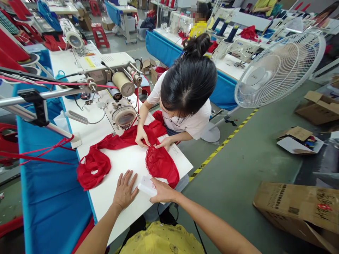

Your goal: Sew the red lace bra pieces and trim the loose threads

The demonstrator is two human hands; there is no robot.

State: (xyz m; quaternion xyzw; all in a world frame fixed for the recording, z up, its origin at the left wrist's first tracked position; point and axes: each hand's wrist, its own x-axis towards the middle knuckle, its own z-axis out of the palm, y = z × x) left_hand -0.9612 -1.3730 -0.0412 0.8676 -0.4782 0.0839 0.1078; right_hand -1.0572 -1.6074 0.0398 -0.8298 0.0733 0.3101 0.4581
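Note:
My left hand point(125, 192) lies on the white sewing table point(123, 158) with its fingers spread, holding nothing. Gripped in my right hand point(164, 191) is a small white block-shaped object point(147, 186) with a red mark, just above the tabletop; I cannot make out its kind. Beyond my hands, a red lace-trimmed garment point(161, 164) stretches across the table, its left end bunched in a loop. A co-worker's two hands point(143, 137) pinch the garment near its lace edge. The sewing machine point(123, 114) stands behind the fabric, with red strands running down to it.
The co-worker point(192, 88) leans over the table's far side. A white standing fan point(278, 72) is at the right, beside yellow-black floor tape point(225, 143). Cardboard boxes point(299, 208) sit on the floor. Blue cloth point(53, 169) hangs along the table's left side, below a metal thread-stand pole point(57, 130).

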